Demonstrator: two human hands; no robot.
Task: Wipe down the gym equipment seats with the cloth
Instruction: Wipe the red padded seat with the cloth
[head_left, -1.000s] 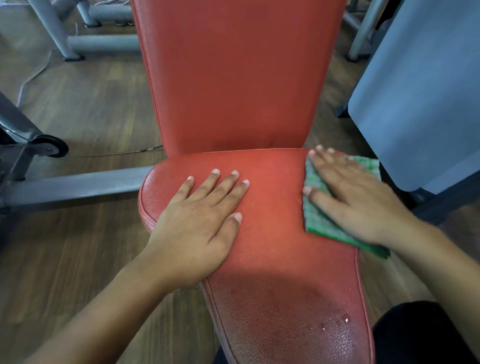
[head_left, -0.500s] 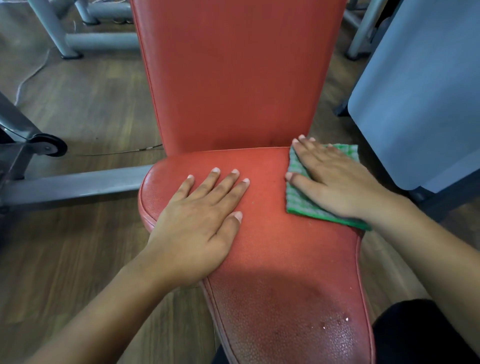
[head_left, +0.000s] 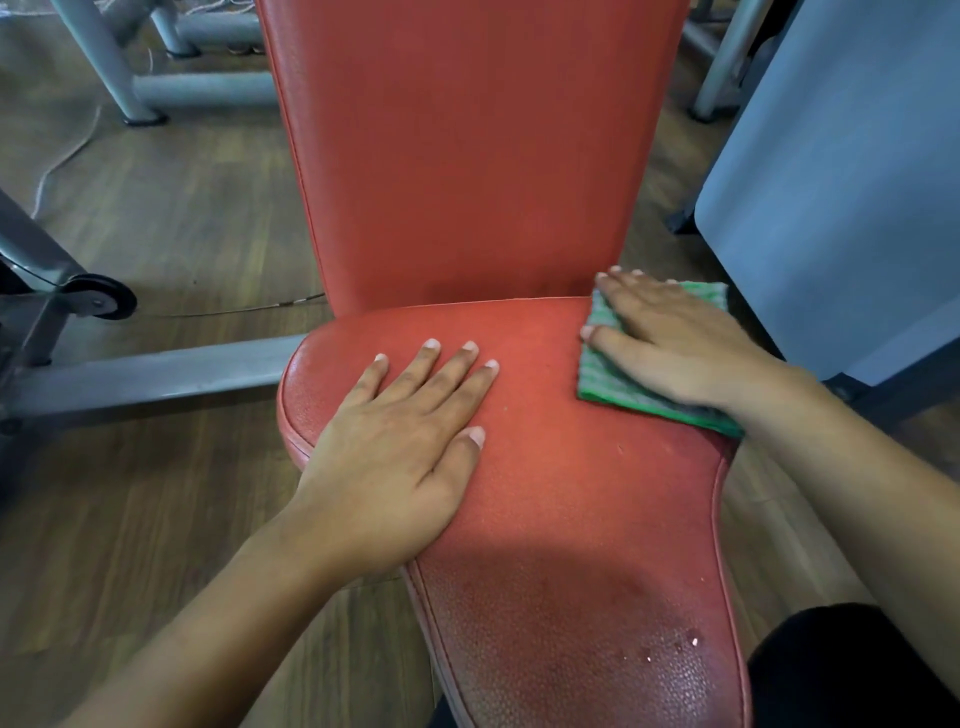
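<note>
A red padded seat with an upright red backrest fills the middle of the view. My left hand lies flat on the seat's left part, fingers spread, holding nothing. My right hand presses flat on a green checked cloth at the seat's back right corner, next to the backrest. The hand covers much of the cloth. A few water droplets sit on the seat's near end.
Grey metal frame bars run left of the seat over a wood floor. A black wheel sits at far left. A grey-blue panel stands close on the right. Thin cables lie on the floor.
My right hand slid the cloth from the seat's right edge to the left and back toward the backrest. My left hand stayed put.
</note>
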